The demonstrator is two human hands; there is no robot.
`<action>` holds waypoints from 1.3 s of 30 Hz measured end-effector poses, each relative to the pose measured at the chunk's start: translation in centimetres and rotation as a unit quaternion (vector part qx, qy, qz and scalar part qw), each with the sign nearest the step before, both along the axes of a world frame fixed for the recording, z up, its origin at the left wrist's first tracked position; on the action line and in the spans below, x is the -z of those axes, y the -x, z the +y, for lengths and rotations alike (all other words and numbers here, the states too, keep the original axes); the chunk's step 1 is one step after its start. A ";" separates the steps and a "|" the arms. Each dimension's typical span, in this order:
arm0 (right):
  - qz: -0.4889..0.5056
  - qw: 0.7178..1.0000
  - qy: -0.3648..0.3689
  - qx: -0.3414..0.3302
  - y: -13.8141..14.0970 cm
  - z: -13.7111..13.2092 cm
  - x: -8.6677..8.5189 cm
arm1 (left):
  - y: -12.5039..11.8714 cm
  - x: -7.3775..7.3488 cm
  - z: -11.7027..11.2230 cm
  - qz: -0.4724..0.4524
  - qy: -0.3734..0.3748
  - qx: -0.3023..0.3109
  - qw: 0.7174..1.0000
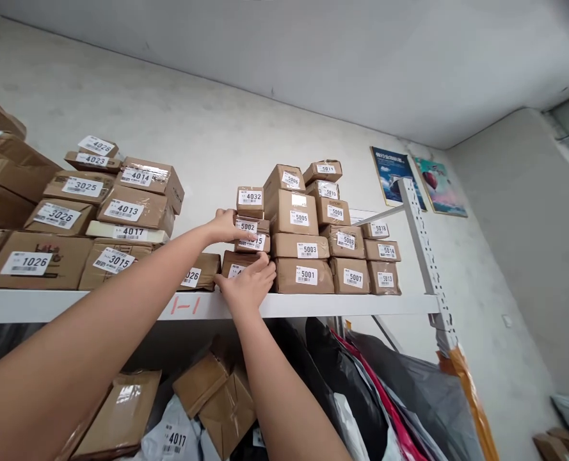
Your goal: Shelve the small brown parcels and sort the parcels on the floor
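Note:
My left hand reaches up to a short stack on the white shelf. Its thumb lies across the front of the small cardboard box labelled 5002, just above a box whose label ends in 15; the other fingers are partly hidden at the stack's left side. Below, my right hand spans the front of the bottom cardboard box, thumb at its left edge and fingers towards its right edge. That box's label is mostly covered. A small box labelled 4032 sits on top.
Right of the stack stand several boxes, including one labelled 5001. More boxes, such as 1026, are piled left. Under the shelf lie cartons and a grey bag labelled 4017. A perforated white post bounds the shelf's right end.

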State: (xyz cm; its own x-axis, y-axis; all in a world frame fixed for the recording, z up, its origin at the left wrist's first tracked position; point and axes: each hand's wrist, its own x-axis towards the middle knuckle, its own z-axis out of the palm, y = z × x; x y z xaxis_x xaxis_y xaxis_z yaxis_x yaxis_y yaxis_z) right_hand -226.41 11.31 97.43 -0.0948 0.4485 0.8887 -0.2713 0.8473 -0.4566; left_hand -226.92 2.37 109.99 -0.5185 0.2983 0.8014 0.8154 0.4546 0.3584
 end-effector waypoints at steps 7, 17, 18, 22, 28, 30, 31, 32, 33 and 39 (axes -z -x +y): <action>0.054 0.997 -0.006 0.051 0.6 -0.3 -0.2 | -0.7 -0.2 -0.6 0.004 -0.006 0.035 0.999; 0.067 0.996 0.014 0.065 -1.6 -0.4 -1.6 | -0.7 -0.7 -0.8 0.012 -0.047 0.058 0.997; 0.066 0.996 0.014 0.065 -2.0 -0.5 -1.9 | -0.8 -1.0 -0.9 0.011 -0.053 0.064 0.996; 0.064 0.995 0.006 0.070 -3.4 -0.8 -3.2 | -1.4 -2.3 -1.3 0.010 -0.070 0.089 0.993; 0.090 0.992 -0.018 0.089 -3.7 -1.5 -5.6 | -2.1 -4.5 -2.4 0.028 -0.083 0.144 0.986; 0.087 0.992 -0.021 0.087 -3.6 -1.7 -6.7 | -2.1 -5.4 -2.8 0.036 -0.088 0.164 0.982; 0.087 0.992 -0.022 0.083 -3.6 -1.9 -7.3 | -2.0 -5.8 -2.9 0.039 -0.089 0.175 0.980; 0.089 0.993 -0.022 0.079 -3.5 -2.1 -7.8 | -1.9 -6.3 -3.1 0.042 -0.090 0.183 0.978; 0.093 0.993 -0.021 0.074 -3.3 -2.2 -8.3 | -1.8 -6.7 -3.3 0.045 -0.090 0.187 0.977; 0.100 0.994 -0.010 0.036 -1.6 -4.1 -9.5 | -1.4 -7.8 -5.2 0.054 -0.075 0.147 0.985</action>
